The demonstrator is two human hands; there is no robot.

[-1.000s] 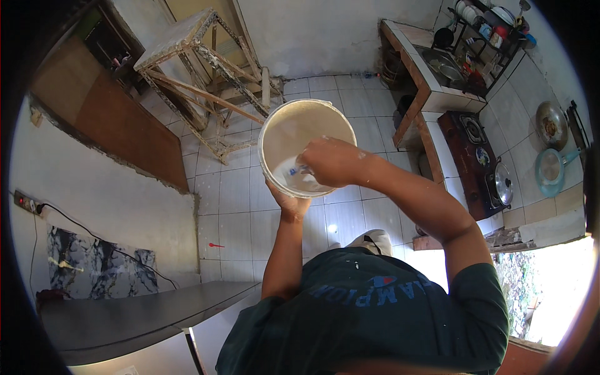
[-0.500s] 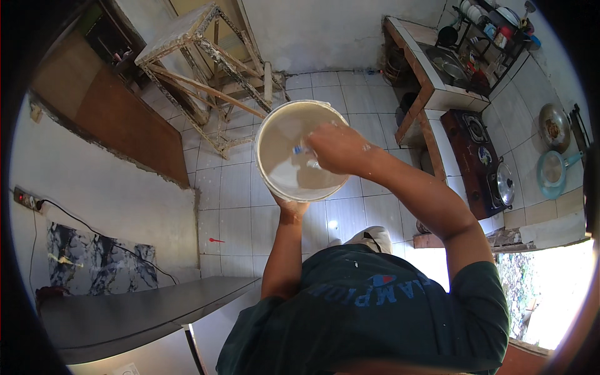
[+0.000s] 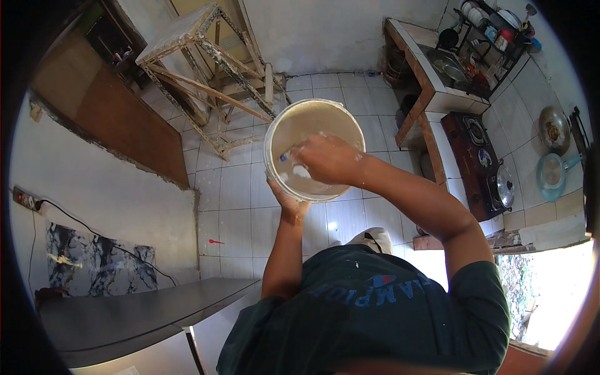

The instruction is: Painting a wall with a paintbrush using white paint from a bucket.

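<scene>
Below, I saw one white bucket point(image 3: 314, 150) held up over the tiled floor point(image 3: 237, 187), my left hand point(image 3: 286, 199) cupped under its base, my right hand point(image 3: 328, 159) inside it, fingers closed on one small blue-tipped tool point(image 3: 294, 164).

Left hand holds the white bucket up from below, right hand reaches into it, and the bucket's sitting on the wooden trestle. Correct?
Not quite. In the head view the white bucket is not on the wooden trestle; it is held up over the tiled floor. The left hand does support it from below and the right hand reaches in.
</scene>
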